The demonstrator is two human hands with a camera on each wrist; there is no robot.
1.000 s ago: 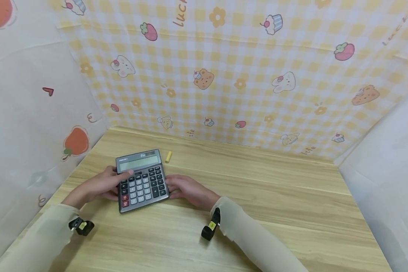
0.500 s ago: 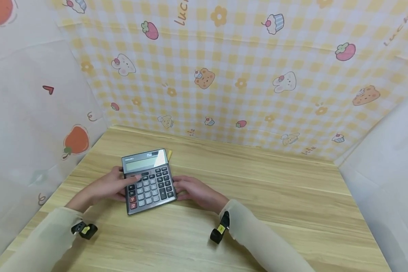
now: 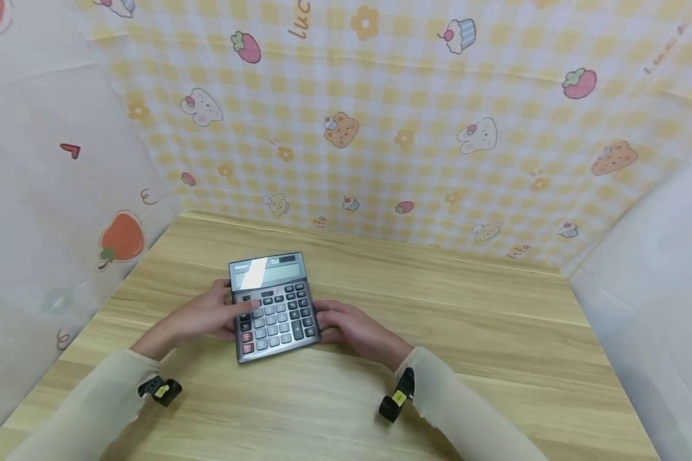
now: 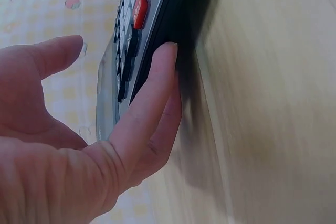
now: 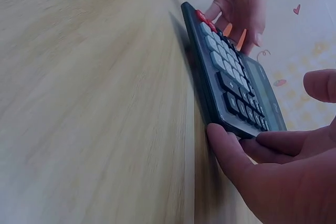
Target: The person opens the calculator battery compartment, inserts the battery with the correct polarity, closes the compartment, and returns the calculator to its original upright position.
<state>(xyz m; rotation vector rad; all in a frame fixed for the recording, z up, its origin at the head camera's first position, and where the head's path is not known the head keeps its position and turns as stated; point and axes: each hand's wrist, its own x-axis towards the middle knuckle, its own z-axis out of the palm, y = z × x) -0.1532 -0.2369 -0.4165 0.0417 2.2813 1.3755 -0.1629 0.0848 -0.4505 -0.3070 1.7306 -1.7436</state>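
A grey desktop calculator (image 3: pixel 279 320) with white, black and red keys lies face up between both hands, at the left of the table. My left hand (image 3: pixel 204 314) has its fingers against the calculator's left edge, partly beneath it. Its thumb reaches over the keys in the head view, but stands apart from them in the left wrist view. Along the opposite edge, the fingertips of my right hand (image 5: pixel 294 177) touch the calculator, with that thumb raised free. A dark shadow runs under the calculator (image 4: pixel 152 19); whether it rests fully on the wood cannot be told.
The light wooden table (image 3: pixel 467 333) stretches to the right and front. A yellow checked cloth (image 3: pixel 403 115) hangs behind it, and a white printed cloth (image 3: pixel 40 192) at the left. Black camera straps sit on both sleeves.
Both hands have moved right together, and the calculator with them. The small yellow stick beside its upper right corner is now hidden behind or under the calculator.
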